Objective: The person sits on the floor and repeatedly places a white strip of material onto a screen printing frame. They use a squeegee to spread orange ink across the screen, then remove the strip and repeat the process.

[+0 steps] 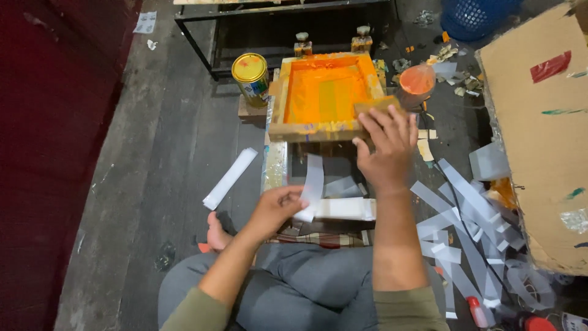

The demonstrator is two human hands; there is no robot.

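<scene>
The pale strip (pixel 313 181) sits pinched in the left hand (pixel 274 208), grip closed narrow on its lower end so the strip stands up and curls a bit, right in front of the wooden frame (pixel 318 130). That frame is a printing screen, its inside smeared all over with bright orange ink, and it looks lifted at the near edge. The right hand (pixel 383 150) rests on the frame's near right corner, grip spread wide with the fingers draped over the wood, not clamped around anything. Just under both hands lies a small stack of white strips (pixel 344 208) — flat, close to the person's knees. To the left, a longer white strip (pixel 230 178) lies alone on the dark plank floor (pixel 159 159). A gold-lidded tin can (pixel 250 76) stands just beside the frame's far left corner, an orange-stained cup (pixel 417 81) at the far right. Off to the right there's a loose heap of grey strips (pixel 465 233) beside a big cardboard box (pixel 539 129).
</scene>
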